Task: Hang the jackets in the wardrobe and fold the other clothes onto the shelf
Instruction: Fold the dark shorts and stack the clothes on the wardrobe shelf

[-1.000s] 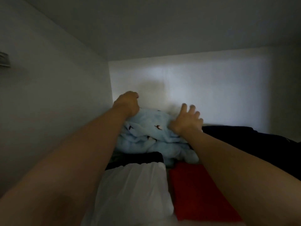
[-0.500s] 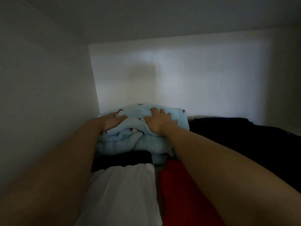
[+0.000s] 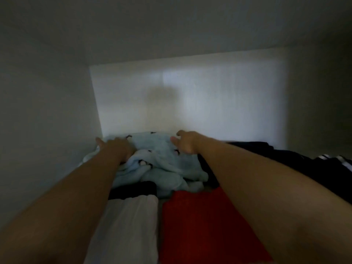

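At frame centre the left hand (image 3: 114, 147) is pressing flat on the light blue garment (image 3: 158, 162), the right hand (image 3: 185, 142) beside it showing no clear grip, and with the red garment (image 3: 205, 225) and white garment (image 3: 123, 229) lying below, shelving is seemingly nearing its end.

Dim and grainy throughout, with pale light brightening only the back wall (image 3: 219, 103), a soft shadow (image 3: 162, 96) smudged on its middle, dark corners, and slight motion blur toward the lower edge

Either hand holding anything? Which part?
Left hand lies flat on the light blue garment, no grip. Right hand curls at its far right edge; whether it grips cannot be told.
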Motion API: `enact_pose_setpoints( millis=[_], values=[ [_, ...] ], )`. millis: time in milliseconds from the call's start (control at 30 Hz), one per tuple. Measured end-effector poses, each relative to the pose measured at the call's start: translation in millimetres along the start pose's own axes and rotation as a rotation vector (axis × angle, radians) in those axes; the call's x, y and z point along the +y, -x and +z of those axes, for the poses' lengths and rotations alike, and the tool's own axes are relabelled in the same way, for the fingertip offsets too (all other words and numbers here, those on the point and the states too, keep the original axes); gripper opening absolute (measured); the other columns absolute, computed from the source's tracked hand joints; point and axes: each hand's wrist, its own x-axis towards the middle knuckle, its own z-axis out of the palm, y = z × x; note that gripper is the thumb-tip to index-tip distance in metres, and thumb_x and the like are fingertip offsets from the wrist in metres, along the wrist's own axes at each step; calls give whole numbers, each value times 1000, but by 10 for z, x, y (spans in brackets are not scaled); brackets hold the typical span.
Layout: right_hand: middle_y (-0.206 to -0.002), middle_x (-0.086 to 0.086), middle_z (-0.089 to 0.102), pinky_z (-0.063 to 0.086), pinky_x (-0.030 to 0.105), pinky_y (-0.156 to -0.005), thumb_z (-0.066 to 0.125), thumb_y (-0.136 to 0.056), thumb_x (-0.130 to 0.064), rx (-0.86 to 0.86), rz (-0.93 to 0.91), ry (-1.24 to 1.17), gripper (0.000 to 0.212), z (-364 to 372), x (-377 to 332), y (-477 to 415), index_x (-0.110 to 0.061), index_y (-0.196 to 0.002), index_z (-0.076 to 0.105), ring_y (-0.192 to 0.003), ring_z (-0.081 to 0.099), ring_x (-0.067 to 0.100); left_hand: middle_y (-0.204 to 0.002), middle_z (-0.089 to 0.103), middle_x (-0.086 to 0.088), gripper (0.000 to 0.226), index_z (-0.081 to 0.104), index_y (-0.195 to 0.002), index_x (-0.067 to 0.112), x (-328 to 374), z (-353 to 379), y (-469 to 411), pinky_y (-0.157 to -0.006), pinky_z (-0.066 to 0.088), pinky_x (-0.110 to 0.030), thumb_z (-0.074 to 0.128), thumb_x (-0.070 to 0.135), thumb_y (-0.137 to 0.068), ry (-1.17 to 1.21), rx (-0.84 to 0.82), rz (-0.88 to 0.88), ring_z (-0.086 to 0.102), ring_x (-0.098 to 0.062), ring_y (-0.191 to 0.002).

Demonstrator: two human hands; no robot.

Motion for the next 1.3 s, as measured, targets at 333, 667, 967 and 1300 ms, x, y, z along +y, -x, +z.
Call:
enact_pose_setpoints(
  millis=[333,667,967,1300],
  values=[
    [-144,18,51,41,40,-108,48,-101,-37,-107,436,481,48,-784,1686,653,-3,-134,56,-127,54,31,-139,54,-11,41,53,-136,17,1987,-275,566,-104,43,-38,53,20,-95,195,179,643,54,-28,-122],
    [-164,11,22,17,40,-121,29,-102,-60,-188,462,357,73,-444,2111,749,-12,-157,23,-150,23,27,-166,11,-3,90,9,-159,27,2034,441,242,-117,-7,-62,40,73,-88,-147,-150,391,-2,-32,-153],
    [-159,14,33,28,38,-115,37,-101,-60,-228,354,309,73,-293,1499,680,-9,-153,35,-144,35,29,-124,66,-13,26,69,-114,7,1625,147,154,-86,40,-26,61,16,-91,353,-15,480,61,-28,-110],
    [-161,18,24,26,53,-118,36,-95,-69,-115,503,460,84,-155,1240,910,-15,-158,23,-145,28,39,-112,70,-5,20,70,-110,14,1476,32,1068,-85,50,-29,56,14,-95,475,108,508,64,-22,-100]
  ],
)
